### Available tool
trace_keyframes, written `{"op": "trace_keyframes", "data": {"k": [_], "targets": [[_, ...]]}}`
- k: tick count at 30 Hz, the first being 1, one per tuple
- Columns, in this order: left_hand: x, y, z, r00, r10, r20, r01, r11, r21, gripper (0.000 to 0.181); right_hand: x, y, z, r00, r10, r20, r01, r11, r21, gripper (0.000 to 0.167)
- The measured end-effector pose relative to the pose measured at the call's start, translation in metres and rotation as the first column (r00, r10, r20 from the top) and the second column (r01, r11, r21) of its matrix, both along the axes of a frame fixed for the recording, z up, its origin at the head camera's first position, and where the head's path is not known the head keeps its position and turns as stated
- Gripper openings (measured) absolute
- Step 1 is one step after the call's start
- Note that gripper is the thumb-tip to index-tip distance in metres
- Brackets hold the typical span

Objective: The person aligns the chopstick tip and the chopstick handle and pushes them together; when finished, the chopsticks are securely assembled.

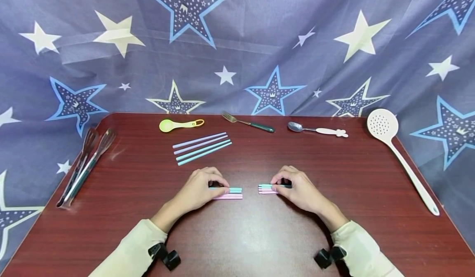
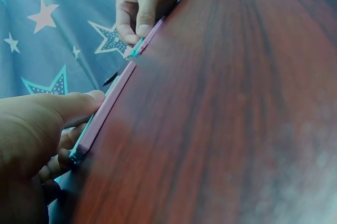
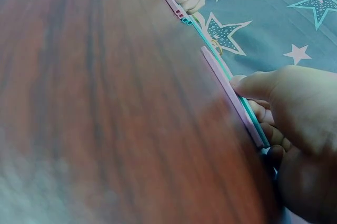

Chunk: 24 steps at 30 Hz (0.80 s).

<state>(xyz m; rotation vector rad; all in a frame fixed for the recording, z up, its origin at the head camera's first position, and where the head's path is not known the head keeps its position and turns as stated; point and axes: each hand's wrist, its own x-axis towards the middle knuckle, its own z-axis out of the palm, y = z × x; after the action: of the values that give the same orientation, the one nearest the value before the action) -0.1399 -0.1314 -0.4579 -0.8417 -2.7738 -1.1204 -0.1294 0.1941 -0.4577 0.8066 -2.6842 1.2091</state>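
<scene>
My left hand [image 1: 200, 187], thumb against fingers, pinches a small row of slim plastic bag clips: teal clips [image 1: 235, 190] at the back, pink clips [image 1: 234, 197] in front. Opposite, my right hand [image 1: 300, 191] pinches a similar row, with teal clips [image 1: 265, 185] behind pink clips [image 1: 268, 192]. Both rows lie low at the tabletop, their ends facing each other across a short gap. In the left wrist view, a pink clip [image 2: 108, 109] runs along the thumb; another pink clip [image 3: 231, 98] shows beside the right thumb in the right wrist view. My fingers partly hide both rows.
Behind my left hand lie several lavender and teal sticks [image 1: 202, 148]. Along the back are a yellow-green measuring spoon [image 1: 178, 125], a fork [image 1: 248, 123] and a spoon [image 1: 315, 130]. Metal tongs [image 1: 83, 170] lie far left, a white skimmer [image 1: 402, 157] far right.
</scene>
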Motion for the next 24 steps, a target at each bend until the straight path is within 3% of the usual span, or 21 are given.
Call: {"op": "trace_keyframes", "data": {"k": [15,24], "targets": [[0.0004,0.001,-0.0012,0.999,0.028,0.016,-0.029,0.999,0.026,0.008,0.0001,-0.0002,-0.0004,1.0,-0.004,-0.022,0.004,1.0,0.001,0.013],[0.0002,0.0009,-0.0005,0.999,0.025,0.036,-0.028,0.995,0.092,0.004,-0.0007,0.0003,-0.0037,0.992,0.023,-0.121,-0.023,1.0,0.007,0.014]]}}
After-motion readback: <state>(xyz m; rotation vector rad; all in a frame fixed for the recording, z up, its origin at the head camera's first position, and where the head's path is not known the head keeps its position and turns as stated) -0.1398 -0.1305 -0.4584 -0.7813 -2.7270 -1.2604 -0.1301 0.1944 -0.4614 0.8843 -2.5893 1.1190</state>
